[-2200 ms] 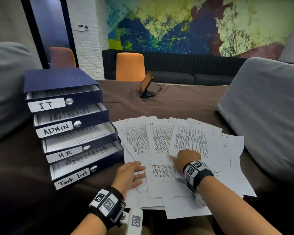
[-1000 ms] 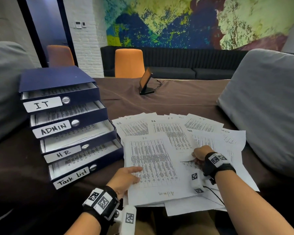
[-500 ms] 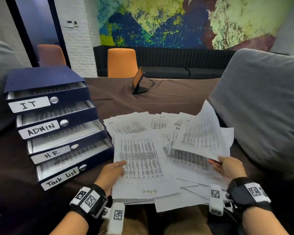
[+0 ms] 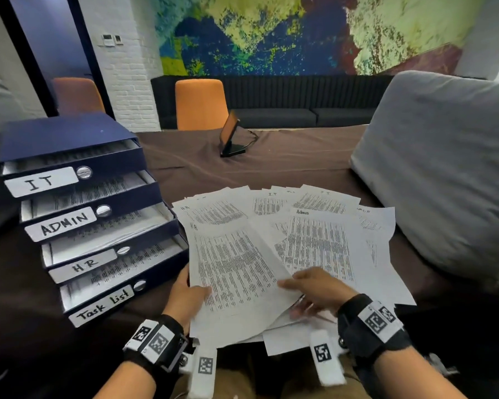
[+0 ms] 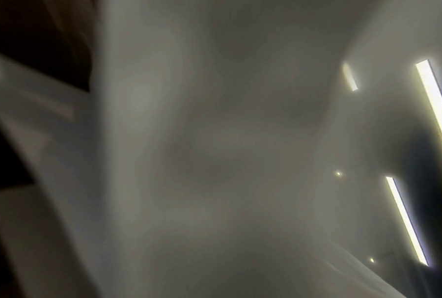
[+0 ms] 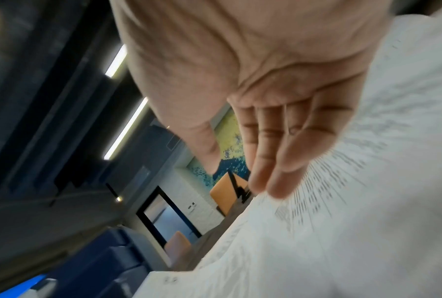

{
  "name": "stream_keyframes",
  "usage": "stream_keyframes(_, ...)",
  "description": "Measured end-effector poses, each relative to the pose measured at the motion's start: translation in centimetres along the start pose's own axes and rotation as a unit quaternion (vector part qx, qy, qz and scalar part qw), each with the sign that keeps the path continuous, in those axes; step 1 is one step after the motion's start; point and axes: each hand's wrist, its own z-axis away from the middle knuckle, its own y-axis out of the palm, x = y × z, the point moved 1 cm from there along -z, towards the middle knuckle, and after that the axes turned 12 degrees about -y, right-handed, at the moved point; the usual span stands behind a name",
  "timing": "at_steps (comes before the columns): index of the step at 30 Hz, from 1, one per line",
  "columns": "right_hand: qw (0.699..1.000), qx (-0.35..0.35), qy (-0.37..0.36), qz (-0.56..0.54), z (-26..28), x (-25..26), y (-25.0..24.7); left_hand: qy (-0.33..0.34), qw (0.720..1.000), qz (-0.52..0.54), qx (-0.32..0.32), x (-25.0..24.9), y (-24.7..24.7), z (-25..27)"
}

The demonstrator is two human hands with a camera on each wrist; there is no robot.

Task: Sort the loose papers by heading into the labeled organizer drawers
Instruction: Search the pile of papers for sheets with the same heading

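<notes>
From the head view, the left hand [image 4: 186,298] pinches the HR sheet [image 4: 236,272] at 7 o'clock, ready for the HR drawer [image 4: 82,264] at 9 o'clock. The left wrist view shows only blurry paper. In the right wrist view, the right hand [image 6: 271,125] lies flat and wide on the loose papers [image 6: 342,201], keeping them from sliding.

A brown cloth [image 4: 285,165] covers the table. On it lie the spread papers [image 4: 314,243] near the front edge, a blue drawer organizer [image 4: 69,139] at the left, and a small stand [image 4: 231,136] toward the far edge.
</notes>
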Motion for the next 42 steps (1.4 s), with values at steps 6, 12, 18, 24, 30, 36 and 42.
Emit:
stream_keyframes(6,0.963,-0.250,-0.071,0.072,-8.1,3.3,-4.0,0.025,0.999,-0.027,-0.006,-0.3,-0.2,-0.1)
stream_keyframes(12,0.951,-0.221,-0.022,0.214,-14.7,4.3,-2.5,0.020,0.999,-0.023,-0.014,-0.1,-0.6,-0.5)
stream_keyframes(18,0.960,-0.190,0.018,0.204,-17.0,3.1,-1.2,-0.013,1.000,-0.001,0.000,0.7,-1.1,-1.3)
stream_keyframes(24,0.954,-0.241,0.027,0.179,-14.6,3.3,-4.1,0.016,1.000,-0.007,-0.001,0.4,-0.8,-0.9)
stream_keyframes(30,0.899,-0.431,0.025,0.074,-9.7,0.6,-10.0,0.031,0.998,-0.046,0.027,0.0,-0.9,-0.7)
stream_keyframes(36,0.850,-0.520,0.003,-0.083,-2.1,-5.5,-13.4,0.036,0.999,-0.034,-0.002,-0.7,-1.1,-0.4)
stream_keyframes(42,0.885,-0.451,-0.001,-0.119,0.0,-9.2,-11.8,0.054,0.995,-0.080,0.014,-0.3,-1.0,-0.8)
